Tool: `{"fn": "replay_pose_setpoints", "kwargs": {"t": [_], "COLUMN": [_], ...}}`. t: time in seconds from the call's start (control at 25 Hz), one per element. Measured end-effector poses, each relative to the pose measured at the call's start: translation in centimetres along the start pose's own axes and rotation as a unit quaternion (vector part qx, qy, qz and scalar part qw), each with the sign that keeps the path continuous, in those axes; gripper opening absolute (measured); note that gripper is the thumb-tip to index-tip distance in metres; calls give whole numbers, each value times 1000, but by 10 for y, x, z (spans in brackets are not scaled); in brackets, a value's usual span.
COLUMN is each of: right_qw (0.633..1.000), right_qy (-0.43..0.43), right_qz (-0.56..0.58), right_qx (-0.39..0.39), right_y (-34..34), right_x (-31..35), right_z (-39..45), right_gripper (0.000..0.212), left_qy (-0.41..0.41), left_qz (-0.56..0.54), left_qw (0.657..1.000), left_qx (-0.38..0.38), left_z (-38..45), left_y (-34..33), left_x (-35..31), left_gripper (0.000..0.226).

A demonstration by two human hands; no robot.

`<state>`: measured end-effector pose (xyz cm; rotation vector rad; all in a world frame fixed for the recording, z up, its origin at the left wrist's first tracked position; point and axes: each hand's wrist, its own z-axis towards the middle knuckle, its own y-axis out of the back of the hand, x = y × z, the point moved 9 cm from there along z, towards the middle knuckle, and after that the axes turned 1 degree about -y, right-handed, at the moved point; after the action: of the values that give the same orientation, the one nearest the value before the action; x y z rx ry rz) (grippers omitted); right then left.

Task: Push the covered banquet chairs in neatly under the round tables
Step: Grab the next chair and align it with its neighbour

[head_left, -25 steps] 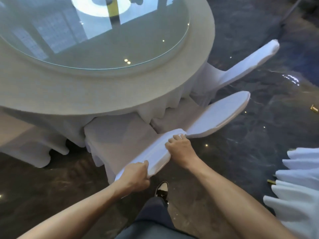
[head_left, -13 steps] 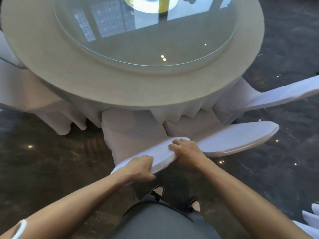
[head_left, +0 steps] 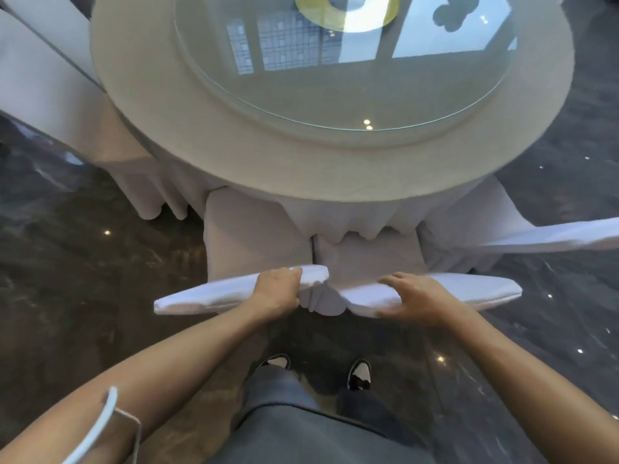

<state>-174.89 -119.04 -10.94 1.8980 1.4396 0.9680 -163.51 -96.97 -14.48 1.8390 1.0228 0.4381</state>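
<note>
The left covered chair's backrest [head_left: 214,296] is gripped by the left hand [head_left: 273,293]; at 3 o'clock, the neighbouring chair's backrest [head_left: 469,291] is touched by the right hand [head_left: 415,301], fingers spread loosely.

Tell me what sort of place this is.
Probably a banquet hall or restaurant dining room: a round table with draped cloth and a glass turntable, white covered chairs around it, and a polished dark marble floor.

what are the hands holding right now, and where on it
The left hand grips the top edge of the left chair's backrest, near its right end. The right hand rests over the top edge of the neighbouring chair's backrest, fingers spread, not clearly gripping.
</note>
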Motion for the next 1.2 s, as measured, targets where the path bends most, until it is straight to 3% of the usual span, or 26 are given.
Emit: {"fn": "replay_pose_setpoints", "kwargs": {"t": [0.08, 0.16, 0.4, 0.72, 0.96, 1.2], "right_qw": [995, 988, 979, 974, 974, 965], "right_qy": [13, -2, -31, -31, -34, -39], "right_qz": [-98, -156, -190, -206, -200, -240], "right_qx": [27, -6, -61, -90, -100, -95], "right_y": [-17, -25, -15, 16, 17, 35], "right_x": [-22, -39, -41, -34, -32, -52], "right_z": [-12, -14, -5, 19, 17, 29], "right_gripper": [66, 53, 24, 23, 21, 19], "left_qy": [37, 75, 111, 110, 111, 91], "left_qz": [16, 28, 11, 28, 27, 23], "left_qw": [999, 997, 993, 992, 992, 994], "left_qx": [-11, -22, -27, -49, -51, -50], "left_z": [2, 4, 1, -13, -10, -17], "left_y": [0, 3, 7, 0, 6, 3], "left_x": [-6, -4, 1, 6, -1, 10], "left_gripper": [49, 47, 41, 42, 29, 44]}}
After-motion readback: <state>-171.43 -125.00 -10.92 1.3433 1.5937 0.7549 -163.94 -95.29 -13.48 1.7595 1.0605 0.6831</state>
